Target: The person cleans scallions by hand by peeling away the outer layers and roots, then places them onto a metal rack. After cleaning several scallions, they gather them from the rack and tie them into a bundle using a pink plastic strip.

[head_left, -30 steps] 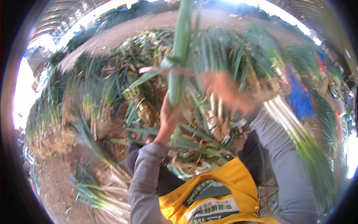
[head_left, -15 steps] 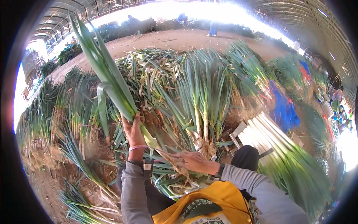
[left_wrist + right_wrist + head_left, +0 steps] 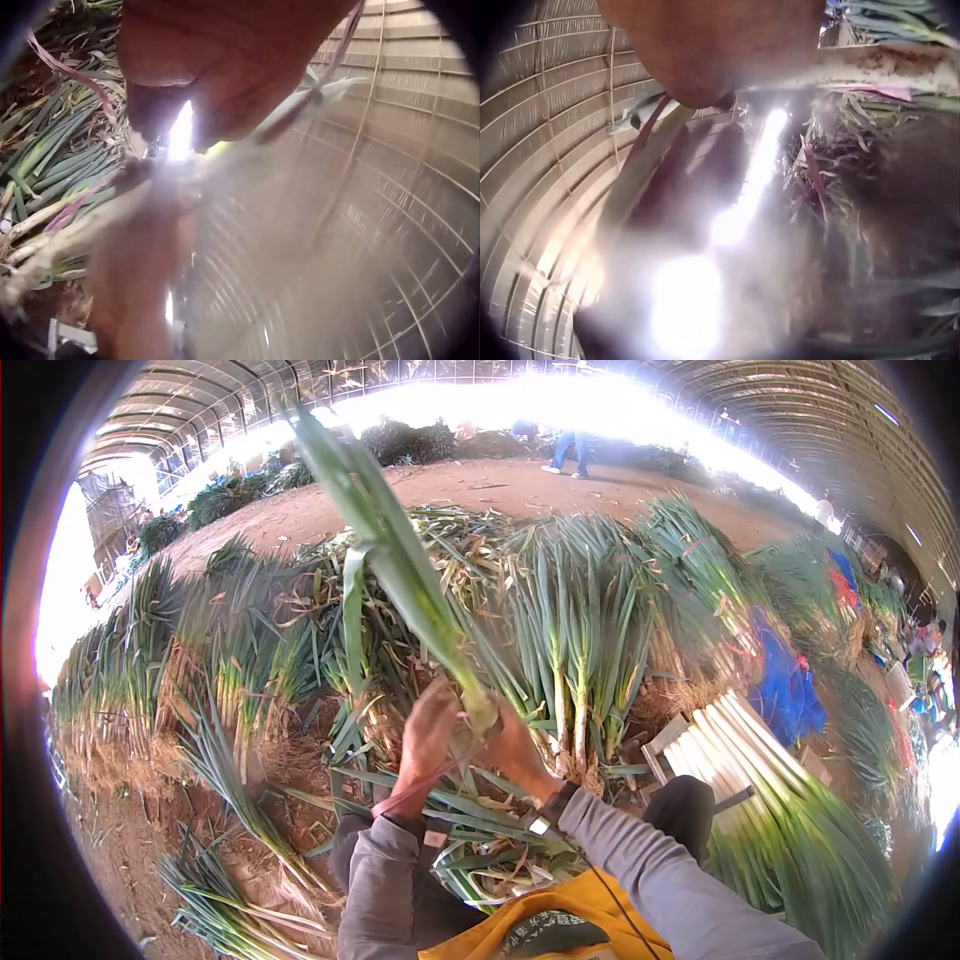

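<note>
A large leek (image 3: 405, 575) slants up and to the left in the head view, its pale lower end between the two hands. The left hand (image 3: 430, 728) grips it from the left side, and the right hand (image 3: 512, 745) holds it near its base from the right. A pinkish strip (image 3: 425, 785) runs by the left wrist. In the left wrist view a pale stalk (image 3: 82, 229) and the left hand (image 3: 225, 60) show close up. The right wrist view has the right hand (image 3: 720, 45) over a whitish stalk (image 3: 885, 69); glare hides the fingertips.
Peeled leeks (image 3: 770, 790) lie on a stand at the right, beside blue netting (image 3: 785, 690). Upright leek bundles (image 3: 580, 630) line the ground ahead. Loose leeks (image 3: 235, 905) lie at the lower left. A person's legs (image 3: 572, 452) show in the far background.
The right hand has moved up from the trailing end to meet the left hand at the leek's base. The leek and left hand have shifted to the right.
</note>
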A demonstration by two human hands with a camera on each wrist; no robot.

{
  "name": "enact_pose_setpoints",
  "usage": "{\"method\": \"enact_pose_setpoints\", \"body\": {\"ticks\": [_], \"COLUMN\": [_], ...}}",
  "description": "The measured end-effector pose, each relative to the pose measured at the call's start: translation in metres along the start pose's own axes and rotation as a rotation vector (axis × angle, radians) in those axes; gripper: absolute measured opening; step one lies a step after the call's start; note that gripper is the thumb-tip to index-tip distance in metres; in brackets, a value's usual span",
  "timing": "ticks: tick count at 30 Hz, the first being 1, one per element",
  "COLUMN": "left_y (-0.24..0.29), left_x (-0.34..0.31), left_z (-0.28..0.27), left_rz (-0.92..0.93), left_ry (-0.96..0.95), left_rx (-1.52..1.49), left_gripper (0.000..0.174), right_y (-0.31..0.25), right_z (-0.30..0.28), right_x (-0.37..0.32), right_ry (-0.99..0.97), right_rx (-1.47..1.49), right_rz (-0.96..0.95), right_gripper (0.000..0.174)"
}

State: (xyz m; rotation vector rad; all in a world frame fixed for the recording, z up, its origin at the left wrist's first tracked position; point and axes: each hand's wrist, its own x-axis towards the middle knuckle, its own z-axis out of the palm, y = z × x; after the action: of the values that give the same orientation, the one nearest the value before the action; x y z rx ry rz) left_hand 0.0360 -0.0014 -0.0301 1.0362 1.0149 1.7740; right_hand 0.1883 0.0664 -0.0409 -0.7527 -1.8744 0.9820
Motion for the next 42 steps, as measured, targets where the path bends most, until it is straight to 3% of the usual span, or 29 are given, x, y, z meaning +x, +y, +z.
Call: {"method": "enact_pose_setpoints", "body": {"ticks": [1,2,3,5,6,8,9,11,12,13,16,17,19,21,23,25,27,28,29,31,33,35,37,39,41,42], "left_y": [-0.015,-0.024,-0.030,-0.040,-0.028,0.016,0.033,0.060,0.058,0.052,0.044,0.041,0.036,0.036,0.038,0.047,0.057,0.058,0.063,0.057,0.067,0.061,0.045,0.042,0.049,0.051], "left_x": [-0.009,-0.016,-0.025,-0.047,-0.052,-0.062,-0.060,-0.050,-0.040,-0.027,-0.006,-0.003,0.000,0.002,0.007,0.010,0.012,0.007,0.002,0.000,-0.010,-0.022,-0.041,-0.059,-0.073,-0.074], "left_z": [-0.007,-0.012,-0.017,-0.009,-0.005,0.010,0.013,0.012,0.005,-0.002,-0.013,-0.017,-0.017,-0.012,-0.022,-0.040,-0.062,-0.080,-0.088,-0.126,-0.148,-0.180,-0.214,-0.221,-0.214,-0.212], "left_rz": [-0.113,0.041,0.196,-0.205,-0.205,-0.505,-0.506,-0.195,-0.134,-0.072,-0.064,-0.063,-0.088,-0.066,0.154,0.253,0.299,0.326,0.341,0.398,0.380,0.427,0.449,0.480,0.252,0.216], "left_ry": [-0.048,-0.199,-0.343,-0.616,-0.611,-0.855,-0.856,-0.357,-0.150,0.056,0.231,0.236,0.197,0.230,0.141,0.285,0.444,0.416,0.554,0.604,0.742,0.851,0.819,0.803,0.998,1.010], "left_rx": [-0.101,0.313,0.730,0.684,0.685,0.402,0.406,0.138,0.122,0.104,-0.030,-0.024,-0.217,-0.343,-0.496,-0.496,-0.536,-0.483,-0.460,-0.565,-0.630,-0.528,-0.333,-0.180,0.641,0.678], "left_gripper": [0.052,0.053,0.055,0.057,0.057,0.059,0.059,0.058,0.057,0.056,0.051,0.051,0.047,0.042,0.042,0.047,0.036,0.037,0.035,0.036,0.034,0.031,0.025,0.025,0.034,0.037], "right_y": [0.007,0.010,-0.001,0.035,0.034,0.018,0.010,0.002,0.006,0.033,-0.002,-0.008,-0.024,-0.032,-0.032,-0.016,0.000,0.002,0.005,0.037,0.060,0.064,0.057,0.086,0.075,0.063], "right_z": [-0.006,-0.014,-0.029,-0.040,-0.050,-0.067,-0.070,-0.072,-0.069,-0.057,-0.042,-0.033,-0.025,-0.023,-0.021,-0.029,-0.049,-0.063,-0.081,-0.114,-0.149,-0.180,-0.217,-0.252,-0.264,-0.268], "right_x": [0.016,0.031,0.043,0.068,0.072,0.071,0.066,0.053,0.047,0.044,0.021,0.019,0.013,0.014,0.021,0.037,0.041,0.043,0.045,0.051,0.056,0.063,0.070,0.079,0.086,0.086], "right_ry": [0.037,0.072,0.014,0.093,0.114,0.115,0.118,-0.019,-0.056,-0.031,-0.253,-0.308,-0.452,-0.496,-0.460,-0.349,-0.239,-0.249,-0.257,-0.281,-0.201,0.030,0.219,0.263,0.301,0.308], "right_rx": [0.049,0.099,0.094,-0.008,-0.095,-0.167,-0.165,-0.101,-0.083,-0.126,-0.073,0.069,0.088,0.044,-0.098,-0.244,-0.160,-0.188,-0.216,-0.302,-0.168,0.079,0.335,0.410,0.475,0.516], "right_rz": [-0.091,-0.183,-0.075,-0.185,-0.197,-0.205,-0.205,-0.229,-0.129,-0.243,-0.140,-0.155,-0.070,-0.115,-0.398,-0.657,-0.471,-0.320,-0.167,-0.032,0.225,0.354,0.566,0.397,0.317,0.345], "right_gripper": [0.043,0.044,0.048,0.047,0.043,0.041,0.041,0.044,0.046,0.047,0.047,0.045,0.044,0.044,0.040,0.030,0.026,0.025,0.025,0.026,0.028,0.030,0.032,0.031,0.027,0.024]}}
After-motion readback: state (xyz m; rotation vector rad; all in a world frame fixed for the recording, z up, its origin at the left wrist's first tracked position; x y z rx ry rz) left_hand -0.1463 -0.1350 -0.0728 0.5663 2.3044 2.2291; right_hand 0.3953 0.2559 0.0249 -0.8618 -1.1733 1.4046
